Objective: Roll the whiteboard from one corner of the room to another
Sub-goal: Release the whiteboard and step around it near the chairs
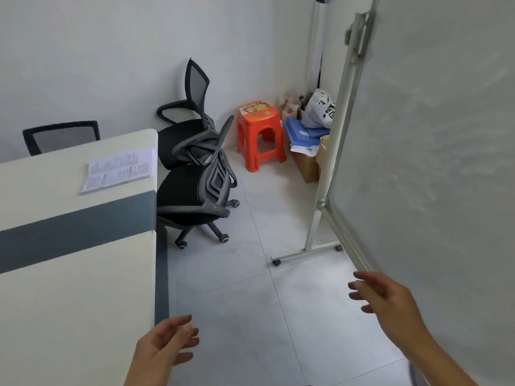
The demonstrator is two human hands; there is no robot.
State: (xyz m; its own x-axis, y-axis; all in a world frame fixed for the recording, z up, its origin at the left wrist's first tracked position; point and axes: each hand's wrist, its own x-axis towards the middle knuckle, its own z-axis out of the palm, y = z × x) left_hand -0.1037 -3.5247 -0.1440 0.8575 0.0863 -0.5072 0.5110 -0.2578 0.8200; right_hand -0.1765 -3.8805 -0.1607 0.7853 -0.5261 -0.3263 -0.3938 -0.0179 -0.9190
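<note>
A: Where's the whiteboard (434, 140)?

B: Filling the right side of the view, standing upright on a metal frame. Wheeled foot bar (306, 254) of the frame resting on the tiled floor (250, 316), one caster at each visible end. Just beyond the whiteboard, in the room's corner, a red stool (260, 135), cardboard boxes, blue folders and a white bag. Left of the whiteboard, across a strip of open floor, two black office chairs (195, 174) and a worktop (69, 246) with a sheet of paper on it.

A: And the hands?

B: Both raised and empty. Right hand (387, 299) close to the whiteboard's lower edge rail, fingers (362, 288) spread apart and slightly curled, seemingly just short of touching. Left hand (167, 341) well away from the whiteboard, near the worktop's corner, fingers apart too, gripping nothing.

A: Any guess at how it handles?

B: Probably stiff and fairly light for its size, but tall and wide, so likely top-heavy and wobbly on small casters. Smooth panel likely slippery and poor to grip. Best held by the metal side post or edge rail, one hand on each, pushed low and steadily. Tile joints may catch a caster. Chairs and stool close enough to snag the foot bar.
</note>
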